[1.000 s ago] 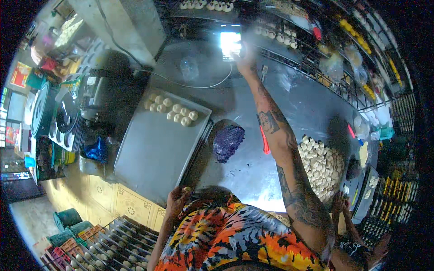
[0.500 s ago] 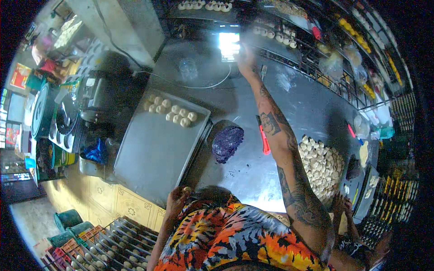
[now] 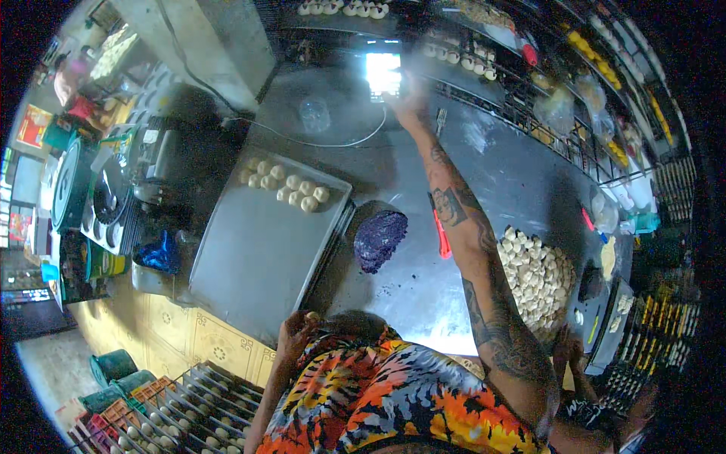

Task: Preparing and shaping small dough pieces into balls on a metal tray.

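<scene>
My right hand (image 3: 408, 98) reaches to a glowing phone (image 3: 383, 74) at the back of the steel table; glare and blur obscure whether it grips or taps it. My left hand (image 3: 297, 331) is curled near the tray's front corner around something small and pale. The metal tray (image 3: 249, 257) holds several round dough balls (image 3: 291, 181) at its far end. A purple lump of filling or dough (image 3: 380, 240) lies between the tray and a red-handled tool (image 3: 442, 238), which is partly behind my arm. Right of my arm lies a heap of cut dough pieces (image 3: 537, 280).
A co-worker's hands (image 3: 566, 344) are at the heap's near edge. Racks of trays (image 3: 461, 60) line the back and right; another rack (image 3: 197, 408) stands at lower left. A dark machine (image 3: 155, 189) sits left. A cable (image 3: 318, 142) crosses the table. Another person (image 3: 68, 87) appears at upper left.
My hands stay almost where they were, with slight finger movement at the phone. The co-worker's hands at the right shift slightly, and the person in the background at upper left has come more into sight.
</scene>
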The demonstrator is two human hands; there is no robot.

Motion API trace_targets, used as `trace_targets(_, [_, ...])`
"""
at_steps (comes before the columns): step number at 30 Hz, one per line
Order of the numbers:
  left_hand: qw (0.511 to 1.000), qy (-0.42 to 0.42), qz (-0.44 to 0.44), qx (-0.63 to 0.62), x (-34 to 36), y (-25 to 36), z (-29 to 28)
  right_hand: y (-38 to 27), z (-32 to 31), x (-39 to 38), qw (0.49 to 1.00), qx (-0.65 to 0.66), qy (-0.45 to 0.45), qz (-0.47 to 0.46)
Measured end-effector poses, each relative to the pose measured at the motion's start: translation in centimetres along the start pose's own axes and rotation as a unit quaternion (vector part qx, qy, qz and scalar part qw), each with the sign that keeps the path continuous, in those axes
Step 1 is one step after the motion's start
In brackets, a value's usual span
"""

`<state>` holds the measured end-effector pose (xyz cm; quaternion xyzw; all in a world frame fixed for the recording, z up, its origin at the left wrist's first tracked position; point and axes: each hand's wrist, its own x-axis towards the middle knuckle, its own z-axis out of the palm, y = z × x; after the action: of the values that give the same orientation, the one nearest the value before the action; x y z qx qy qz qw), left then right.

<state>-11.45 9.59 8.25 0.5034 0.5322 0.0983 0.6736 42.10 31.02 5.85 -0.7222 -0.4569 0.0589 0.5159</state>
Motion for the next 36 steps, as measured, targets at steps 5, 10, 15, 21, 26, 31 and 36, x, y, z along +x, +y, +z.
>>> trace_targets(5, [0.999,-0.027,0.017,0.041,0.7,-0.4,-0.1,0.4,-0.2,0.1,0.999,0.02,0.04,0.009])
trace_targets(10, [0.998,-0.011,0.013,0.054,1.0,-2.3,-0.9,-1.2,0.9,-0.2,0.998,0.003,0.054,0.014])
trace_targets(15, [0.998,-0.027,0.019,0.048,1.2,-2.5,-1.3,-0.2,1.7,-0.2,0.997,-0.025,0.078,-0.012])
trace_targets(21, [0.997,-0.02,-0.003,0.072,1.4,-1.5,-0.6,4.5,-0.4,0.6,0.992,-0.009,0.083,-0.093])
trace_targets(26, [1.0,-0.017,-0.015,0.002,1.1,-2.4,-1.0,1.6,-0.7,-0.1,0.993,0.003,0.065,-0.103])
trace_targets(31, [1.0,-0.014,-0.003,-0.003,1.5,-2.4,-0.4,1.7,-0.8,-0.2,0.992,-0.022,0.096,-0.077])
trace_targets(36, [0.999,-0.03,-0.017,0.005,1.7,-2.5,-0.7,0.5,-1.5,0.0,0.993,-0.017,0.086,-0.076])
